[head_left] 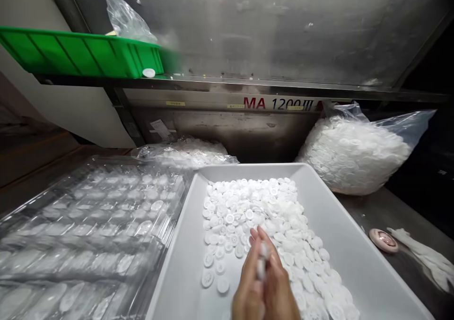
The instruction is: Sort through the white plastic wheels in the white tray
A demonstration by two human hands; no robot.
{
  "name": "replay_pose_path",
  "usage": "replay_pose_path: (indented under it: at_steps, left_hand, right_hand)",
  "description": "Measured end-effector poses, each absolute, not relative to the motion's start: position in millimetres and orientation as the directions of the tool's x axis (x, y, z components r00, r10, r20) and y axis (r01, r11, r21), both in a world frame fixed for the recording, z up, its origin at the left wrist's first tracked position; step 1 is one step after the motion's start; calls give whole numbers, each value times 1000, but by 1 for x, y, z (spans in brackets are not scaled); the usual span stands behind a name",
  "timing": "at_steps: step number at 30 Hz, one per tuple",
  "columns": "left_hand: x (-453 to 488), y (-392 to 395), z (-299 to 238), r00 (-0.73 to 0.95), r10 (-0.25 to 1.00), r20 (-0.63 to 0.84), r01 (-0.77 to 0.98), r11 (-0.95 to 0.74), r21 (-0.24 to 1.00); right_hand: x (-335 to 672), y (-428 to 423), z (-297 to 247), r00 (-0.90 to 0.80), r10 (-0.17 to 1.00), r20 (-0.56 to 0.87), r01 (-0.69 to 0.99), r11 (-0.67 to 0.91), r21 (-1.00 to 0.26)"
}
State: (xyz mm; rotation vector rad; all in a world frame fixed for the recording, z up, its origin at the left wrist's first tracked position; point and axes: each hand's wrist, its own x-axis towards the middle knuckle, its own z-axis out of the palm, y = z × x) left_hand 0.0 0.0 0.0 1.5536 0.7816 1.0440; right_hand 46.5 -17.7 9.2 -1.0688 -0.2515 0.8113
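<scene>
My left hand and my right hand are pressed close together above a shallow white tray. Between their fingertips they hold a small stack of white plastic discs, partly hidden by my fingers. A wide heap of similar ribbed discs fills the tray's middle and runs beneath my hands. Several loose discs lie apart from the heap on the tray floor to the left of my hands.
A clear plastic tray stack lies left of the white tray. A clear bag of white discs stands at the right, and another bag lies behind. A pink roll of tape and white gloves lie right. A steel machine marked "MA 1200" and a green crate stand beyond.
</scene>
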Motion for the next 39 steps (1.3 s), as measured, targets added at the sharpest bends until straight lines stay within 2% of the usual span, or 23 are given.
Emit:
replay_pose_path:
  at_steps: [4,6,8,10,12,15,17,18,20,26,32,36,39]
  left_hand:
    - [10,-7,5,452,814,366,50,-432,900]
    - [11,-6,9,457,796,396,94,-486,869]
    - [10,-7,14,409,819,401,81,-471,879]
    - [9,-9,18,313,880,357,-43,-362,931]
    - [8,-10,22,217,944,248,-255,-191,948]
    - [8,-9,27,155,983,-97,-508,163,846]
    - [8,-7,28,233,898,-374,-586,436,683]
    - [8,-6,28,285,838,-466,-592,536,602]
    - [9,-6,27,353,767,-536,-575,630,522]
    - [8,-15,16,375,836,-401,-565,549,616]
    - [8,-16,20,410,838,-359,-560,542,627]
    - [12,-13,31,326,877,-353,-512,478,714]
    - [14,-9,37,258,910,-323,-452,409,793]
  right_hand:
    - [32,-9,7,684,699,-209,-634,426,-645]
    - [40,-7,12,656,708,-261,-706,452,-545]
    - [47,-6,16,595,722,-353,-787,435,-438]
    - [51,-5,20,525,728,-441,-850,420,-319]
    - [52,-4,24,475,719,-508,-877,432,-208]
    - [50,-3,30,434,712,-552,-881,463,-96]
    - [50,-3,35,431,727,-534,-879,472,-66]
    - [50,-3,38,441,737,-512,-876,478,-66]
    - [50,-4,41,481,755,-446,-862,498,-88]
    - [50,-6,38,558,775,-296,-828,543,-141]
    - [52,-6,35,517,770,-374,-844,530,-77]
    - [50,-4,40,503,740,-446,-839,541,-48]
    - [48,-4,41,509,744,-434,-838,543,-52]
